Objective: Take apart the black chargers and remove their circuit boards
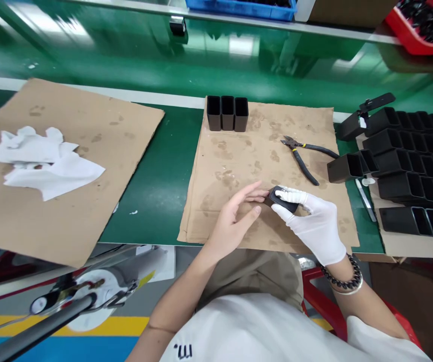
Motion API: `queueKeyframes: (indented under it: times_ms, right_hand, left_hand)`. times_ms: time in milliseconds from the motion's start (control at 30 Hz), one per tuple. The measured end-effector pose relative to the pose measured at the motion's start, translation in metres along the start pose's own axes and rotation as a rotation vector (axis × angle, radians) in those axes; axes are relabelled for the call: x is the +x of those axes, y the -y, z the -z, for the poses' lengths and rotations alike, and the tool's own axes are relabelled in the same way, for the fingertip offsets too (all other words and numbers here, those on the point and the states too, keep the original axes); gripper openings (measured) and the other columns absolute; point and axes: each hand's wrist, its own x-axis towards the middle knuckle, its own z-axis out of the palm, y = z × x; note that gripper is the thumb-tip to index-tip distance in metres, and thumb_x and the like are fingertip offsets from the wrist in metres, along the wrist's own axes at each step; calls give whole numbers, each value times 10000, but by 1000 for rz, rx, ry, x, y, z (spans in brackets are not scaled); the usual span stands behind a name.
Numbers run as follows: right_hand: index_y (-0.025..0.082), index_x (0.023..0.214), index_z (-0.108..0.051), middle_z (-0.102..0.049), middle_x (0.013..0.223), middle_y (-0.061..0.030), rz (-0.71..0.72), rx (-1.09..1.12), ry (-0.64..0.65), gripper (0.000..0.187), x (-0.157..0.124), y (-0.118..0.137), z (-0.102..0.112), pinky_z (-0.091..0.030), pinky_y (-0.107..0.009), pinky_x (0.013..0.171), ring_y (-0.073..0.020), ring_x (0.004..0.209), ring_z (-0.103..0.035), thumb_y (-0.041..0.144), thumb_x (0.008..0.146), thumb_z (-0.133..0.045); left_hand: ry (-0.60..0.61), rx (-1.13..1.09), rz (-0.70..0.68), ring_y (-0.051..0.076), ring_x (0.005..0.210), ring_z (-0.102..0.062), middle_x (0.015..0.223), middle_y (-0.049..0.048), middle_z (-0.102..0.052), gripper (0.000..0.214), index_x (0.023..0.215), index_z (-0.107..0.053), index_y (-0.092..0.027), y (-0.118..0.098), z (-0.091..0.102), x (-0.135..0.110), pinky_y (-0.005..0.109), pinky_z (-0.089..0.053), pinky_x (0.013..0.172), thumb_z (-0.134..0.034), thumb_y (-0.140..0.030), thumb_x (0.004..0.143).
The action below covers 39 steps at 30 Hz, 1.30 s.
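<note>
In a white glove, my right hand (314, 221) grips a small black rectangular case (287, 204) above the cardboard sheet (235, 161). Its fingers and thumb press on the case's upper end. My bare left hand (233, 218) has its fingers stretched out and its thumb apart. Those fingertips reach the left end of the case; whether they touch it I cannot tell. Beyond the hands lie diagonal cutters (299, 156) with black handles, spread apart. Three hollow black cases (227, 113) stand side by side at the sheet's far left corner.
Rows of black cases (401, 188) fill the right side, beside a slim knife-like tool (366, 200). White cloths or gloves (50, 161) lie on the left cardboard (114, 130). A blue bin (242, 7) and a red bin (412, 37) stand at the back.
</note>
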Motion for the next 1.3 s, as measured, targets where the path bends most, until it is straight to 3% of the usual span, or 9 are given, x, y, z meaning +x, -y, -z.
queueKeyframes:
  times_ms: [233, 433, 600, 733, 900, 1033, 1167, 1233, 1300]
  right_hand:
    - [297, 1104, -791, -795, 1173, -26, 101, -70, -235, 362, -7, 18, 14, -660, -425, 990, -287, 1065, -781, 157, 775, -846]
    - [229, 1036, -793, -816, 1085, -54, -4, -130, -45, 200, -10, 5, 14, -690, -386, 903, -252, 954, -805, 217, 838, -770]
    - [261, 1030, -784, -803, 1146, -57, -21, -122, -237, 232, -16, 10, 17, -664, -448, 975, -286, 1049, -784, 240, 802, -824]
    - [211, 987, -783, -822, 1059, -64, -48, -54, -148, 170, -21, -6, 5, -673, -386, 930, -242, 957, -803, 265, 826, -774]
    - [209, 947, -779, -825, 1002, -75, -149, -47, -107, 212, -16, -16, 2, -666, -410, 891, -254, 908, -800, 326, 770, -796]
    - [224, 861, -726, -820, 1002, -55, -339, 313, -179, 302, -7, -7, 9, -659, -420, 900, -261, 950, -792, 392, 665, -882]
    - [271, 974, -723, -798, 1165, -37, -544, 779, -20, 337, -3, 15, 22, -680, -418, 887, -254, 1105, -765, 583, 847, -728]
    - [290, 1018, -739, -790, 1200, -23, -564, 846, 66, 371, -3, 29, 30, -666, -439, 951, -250, 1190, -734, 631, 907, -644]
    - [305, 1034, -754, -775, 1240, -2, -559, 859, 45, 367, -4, 42, 36, -651, -456, 985, -245, 1232, -713, 632, 904, -651]
  left_hand:
    - [-169, -176, -1, 184, 1016, -732, 1082, 61, -769, 333, 1261, -651, -216, 4, 5, -2, 327, -567, 960, -685, -257, 932]
    - [-190, -194, 16, 168, 1002, -725, 1046, 45, -760, 351, 1258, -627, -209, 4, 5, -2, 309, -556, 953, -687, -237, 914]
    - [-192, -195, -10, 156, 999, -726, 1034, 35, -760, 350, 1256, -623, -213, 4, 4, -3, 296, -555, 950, -684, -227, 911]
    - [-207, -182, -8, 170, 1000, -725, 1027, 37, -757, 364, 1250, -619, -210, 5, 5, -4, 327, -556, 965, -693, -240, 895]
    - [-208, -162, -16, 178, 996, -721, 1018, 39, -753, 369, 1243, -606, -207, 8, 4, -3, 349, -547, 968, -692, -251, 887]
    - [-226, -172, -85, 181, 992, -720, 1001, 35, -752, 367, 1239, -597, -213, 12, 4, -6, 359, -543, 975, -694, -264, 888]
    - [-240, -198, -121, 187, 999, -723, 977, 29, -751, 375, 1236, -605, -224, 15, 6, -8, 363, -545, 983, -704, -272, 878]
    - [-260, -207, -117, 192, 996, -723, 967, 32, -751, 380, 1225, -613, -224, 16, 7, -8, 368, -551, 979, -713, -280, 863]
    - [-271, -212, -108, 194, 990, -723, 967, 36, -754, 383, 1214, -619, -221, 15, 7, -9, 369, -558, 970, -722, -288, 851]
